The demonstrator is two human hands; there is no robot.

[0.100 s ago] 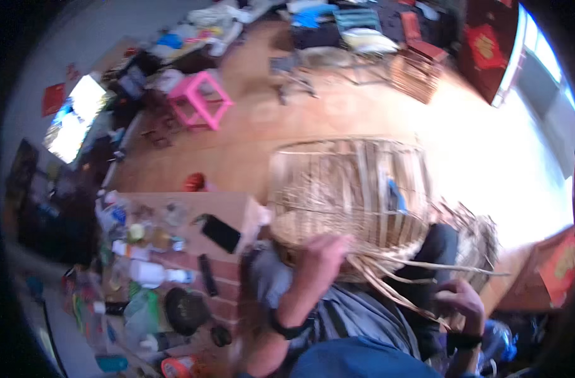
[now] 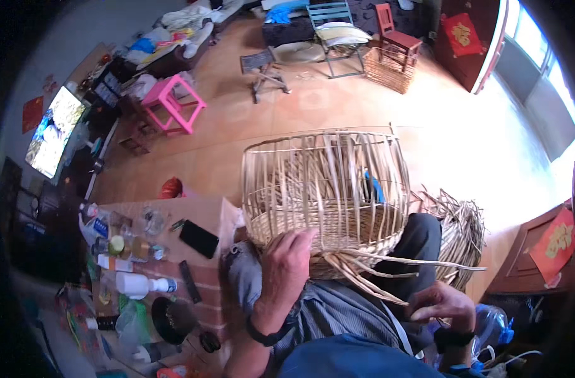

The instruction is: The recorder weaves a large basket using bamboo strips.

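Note:
A large half-woven wicker basket (image 2: 265,223), with upright stakes and a close-woven lower band, rests across my lap. My left hand (image 2: 290,252) has its fingers curled against the near side of the basket, gripping it. Several long loose willow-like strands (image 2: 388,258) stick out from that near side toward the right. Beside the tips of the lower strands is my right hand (image 2: 444,302), its fingers bent inward and together. Whatever it pinches, if anything, is hidden. A blue object (image 2: 374,187) shows among the stakes at the basket's right.
A bundle of thin sticks (image 2: 467,233) lies on the floor at right. On the left table (image 2: 205,211) are a black phone (image 2: 199,238), a white bottle (image 2: 133,285) and a dark round dish (image 2: 173,320). Farther off stand a pink stool (image 2: 168,101) and a rectangular wicker basket (image 2: 388,70).
The whole scene has slid left and slightly upward in the picture, and the blur has gone. My left hand stays at the basket's near side, my right hand by the strand tips.

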